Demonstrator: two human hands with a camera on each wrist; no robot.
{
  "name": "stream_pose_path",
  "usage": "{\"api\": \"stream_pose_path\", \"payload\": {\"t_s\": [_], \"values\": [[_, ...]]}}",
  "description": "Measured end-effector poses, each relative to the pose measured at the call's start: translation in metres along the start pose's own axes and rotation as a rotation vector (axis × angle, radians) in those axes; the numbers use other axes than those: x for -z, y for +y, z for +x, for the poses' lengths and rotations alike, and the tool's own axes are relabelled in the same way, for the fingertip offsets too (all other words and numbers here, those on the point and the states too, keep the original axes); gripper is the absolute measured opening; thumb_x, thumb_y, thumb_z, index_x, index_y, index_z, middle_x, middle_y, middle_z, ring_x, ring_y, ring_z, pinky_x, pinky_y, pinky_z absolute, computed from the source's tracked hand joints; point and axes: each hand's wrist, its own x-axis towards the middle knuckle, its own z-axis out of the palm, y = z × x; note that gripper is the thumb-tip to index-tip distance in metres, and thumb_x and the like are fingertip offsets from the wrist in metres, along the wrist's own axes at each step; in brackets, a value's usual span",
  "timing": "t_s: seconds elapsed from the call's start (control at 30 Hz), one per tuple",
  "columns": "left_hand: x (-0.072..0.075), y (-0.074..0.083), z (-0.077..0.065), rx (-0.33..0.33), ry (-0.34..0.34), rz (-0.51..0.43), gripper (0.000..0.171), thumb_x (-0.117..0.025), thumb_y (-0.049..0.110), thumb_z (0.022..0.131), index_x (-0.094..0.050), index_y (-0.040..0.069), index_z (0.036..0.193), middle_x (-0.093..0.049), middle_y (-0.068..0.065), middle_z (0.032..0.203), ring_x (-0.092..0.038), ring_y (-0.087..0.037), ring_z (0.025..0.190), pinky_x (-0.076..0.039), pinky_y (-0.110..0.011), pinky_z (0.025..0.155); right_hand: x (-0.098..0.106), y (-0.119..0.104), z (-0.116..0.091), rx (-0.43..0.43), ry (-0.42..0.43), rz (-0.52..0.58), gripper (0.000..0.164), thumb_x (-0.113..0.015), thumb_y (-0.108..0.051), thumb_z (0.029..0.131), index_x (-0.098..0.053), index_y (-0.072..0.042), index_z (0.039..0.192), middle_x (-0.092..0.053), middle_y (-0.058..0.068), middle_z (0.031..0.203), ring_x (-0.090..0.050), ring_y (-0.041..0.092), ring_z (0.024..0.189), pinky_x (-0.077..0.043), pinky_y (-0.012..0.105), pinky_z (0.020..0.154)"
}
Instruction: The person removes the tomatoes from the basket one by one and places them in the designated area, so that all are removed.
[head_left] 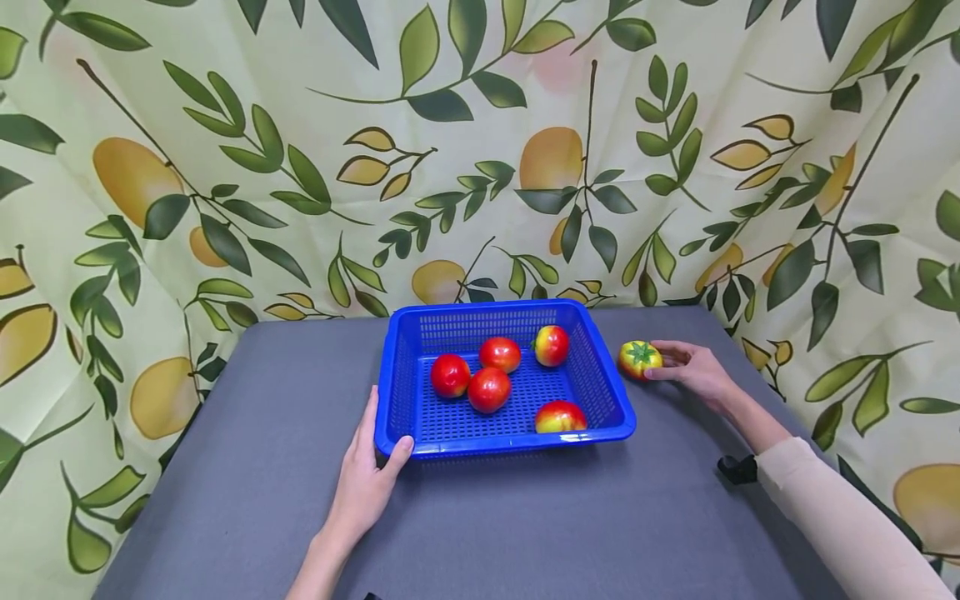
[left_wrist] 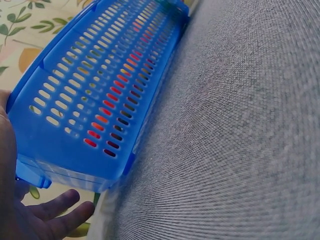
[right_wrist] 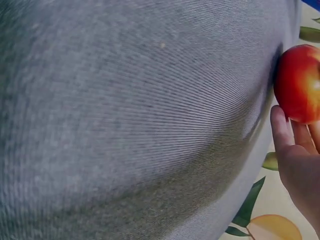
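Head view: L grip (head_left: pixel 362 482) holds blue plastic basket (head_left: pixel 480 447) at near-L corner, prob. to steady it; R grip (head_left: pixel 697 372) pinches red-yellow tomato (head_left: pixel 640 360) on table (head_left: pixel 562 525), just R of basket, calyx up.

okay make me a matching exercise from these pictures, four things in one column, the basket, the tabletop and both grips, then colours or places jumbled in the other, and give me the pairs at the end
Column one:
1. Basket
2. Tabletop
3. Left grip
4. Right grip

Column two:
A. On the lone fruit to the right of the container
B. Grey
C. At the container's near left corner
D. Blue, with five fruits inside

Right pairs: 1-D, 2-B, 3-C, 4-A
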Motion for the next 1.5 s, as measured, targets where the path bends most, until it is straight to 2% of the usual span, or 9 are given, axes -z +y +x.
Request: {"api": "stream_pose_path", "payload": {"t_s": [0.1, 0.2, 0.37, 0.5, 0.8, 0.87, 1.07, 1.27, 1.5], "values": [[0.0001, 0.0009, 0.0004, 0.001, -0.004, 0.0, 0.084, -0.063, 0.033, 0.097, -0.006, 0.034, 0.159, -0.016, -0.003, 0.162, -0.028, -0.034, 0.142, -0.03, -0.058, 0.106, 0.0004, 0.0017, 0.0001, -0.007, -0.021, 0.008, 0.078, -0.078, -0.032, 0.085, -0.043, 0.004, 0.145, -0.044, 0.03, 0.142, -0.046, 0.043, 0.127, -0.037, 0.056, 0.103], [-0.0001, 0.0017, 0.0002, 0.001, -0.005, -0.004, 0.084, -0.063, 0.033, 0.096, -0.006, 0.034, 0.159, -0.016, -0.002, 0.162, -0.028, -0.034, 0.142, -0.03, -0.058, 0.107, 0.0005, 0.0033, 0.0004, 0.004, -0.022, 0.006, 0.078, -0.077, -0.033, 0.086, -0.042, 0.004, 0.145, -0.044, 0.03, 0.142, -0.045, 0.044, 0.127, -0.036, 0.056, 0.103], [-0.0021, 0.0022, 0.001, 0.003, -0.022, 0.002, 0.084, -0.062, 0.035, 0.097, -0.005, 0.033, 0.159, -0.014, -0.002, 0.163, -0.026, -0.035, 0.143, -0.031, -0.058, 0.106, 0.0019, 0.0084, -0.0018, 0.007, -0.009, -0.041, 0.075, -0.075, -0.034, 0.088, -0.043, 0.004, 0.145, -0.046, 0.029, 0.141, -0.048, 0.041, 0.123, -0.046, 0.034, 0.094], [-0.0032, 0.0017, 0.0016, 0.004, -0.025, 0.0, 0.084, -0.061, 0.035, 0.097, -0.005, 0.033, 0.159, -0.014, -0.002, 0.163, -0.025, -0.035, 0.143, -0.031, -0.058, 0.105, 0.0032, 0.0103, -0.003, 0.017, -0.005, -0.047, 0.073, -0.074, -0.032, 0.089, -0.043, 0.005, 0.144, -0.047, 0.029, 0.139, -0.048, 0.04, 0.121, -0.045, 0.021, 0.086], [-0.0024, 0.0013, 0.0009, -0.005, -0.018, -0.002, 0.084, -0.062, 0.034, 0.097, -0.005, 0.033, 0.159, -0.014, -0.003, 0.163, -0.026, -0.036, 0.142, -0.03, -0.059, 0.105, 0.0044, 0.0086, -0.003, 0.026, -0.022, -0.004, 0.074, -0.072, -0.031, 0.091, -0.04, 0.005, 0.146, -0.045, 0.03, 0.141, -0.045, 0.041, 0.125, -0.037, 0.053, 0.103], [-0.0022, 0.0016, 0.0003, -0.009, -0.015, -0.004, 0.084, -0.062, 0.033, 0.097, -0.006, 0.033, 0.159, -0.015, -0.003, 0.162, -0.027, -0.035, 0.142, -0.03, -0.058, 0.105, 0.0044, 0.0088, -0.0031, 0.026, -0.021, -0.003, 0.075, -0.073, -0.032, 0.091, -0.039, 0.005, 0.147, -0.045, 0.029, 0.142, -0.045, 0.041, 0.125, -0.036, 0.053, 0.104], [-0.0011, 0.0024, -0.0014, -0.003, -0.005, -0.004, 0.083, -0.062, 0.034, 0.097, -0.006, 0.037, 0.158, -0.016, 0.002, 0.162, -0.027, -0.031, 0.143, -0.03, -0.057, 0.107, 0.0041, 0.0088, -0.0021, 0.028, -0.025, -0.011, 0.077, -0.073, -0.032, 0.09, -0.038, 0.004, 0.148, -0.045, 0.027, 0.143, -0.046, 0.038, 0.126, -0.043, 0.035, 0.098], [-0.001, 0.0016, -0.0018, -0.008, -0.001, 0.008, 0.083, -0.062, 0.034, 0.097, -0.007, 0.031, 0.159, -0.016, -0.001, 0.162, -0.027, -0.034, 0.142, -0.031, -0.059, 0.105, 0.0036, 0.0085, -0.0009, 0.031, -0.031, 0.022, 0.077, -0.074, -0.029, 0.09, -0.036, 0.005, 0.149, -0.042, 0.027, 0.145, -0.043, 0.042, 0.129, -0.034, 0.055, 0.106], [-0.0014, 0.0001, -0.0004, -0.014, 0.004, 0.008, 0.083, -0.061, 0.033, 0.097, -0.007, 0.03, 0.159, -0.015, -0.001, 0.162, -0.026, -0.034, 0.143, -0.03, -0.059, 0.106, 0.0045, 0.0081, 0.001, 0.026, -0.031, 0.036, 0.084, -0.077, -0.032, 0.086, -0.035, 0.002, 0.15, -0.04, 0.026, 0.148, -0.039, 0.043, 0.132, -0.028, 0.062, 0.106]]}}
